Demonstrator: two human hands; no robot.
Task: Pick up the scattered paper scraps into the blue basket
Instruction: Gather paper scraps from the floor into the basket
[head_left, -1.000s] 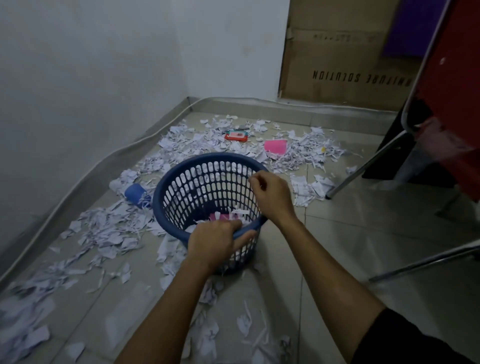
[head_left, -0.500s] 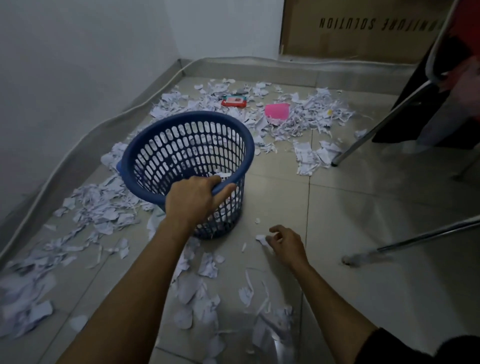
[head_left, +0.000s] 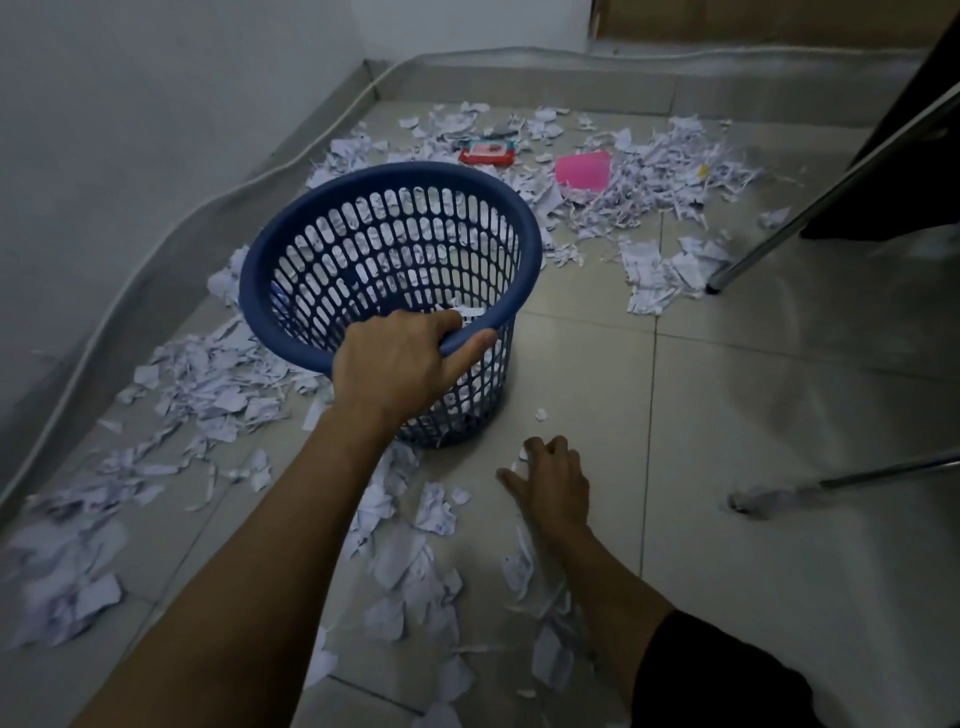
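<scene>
We are gripping the near rim of the basket (head_left: 389, 249) with our left hand (head_left: 400, 364), fingers curled inside and thumb outside, and it is tilting toward us, so tugging harder risks tipping it and spilling the few scraps inside. Our right hand (head_left: 553, 480) is resting low on the floor (head_left: 727, 415), fingers curled over a small scrap (head_left: 523, 454) at their tips. Scraps that thin are likely slipping flat under the fingers, and most are lying beyond the basket.
</scene>
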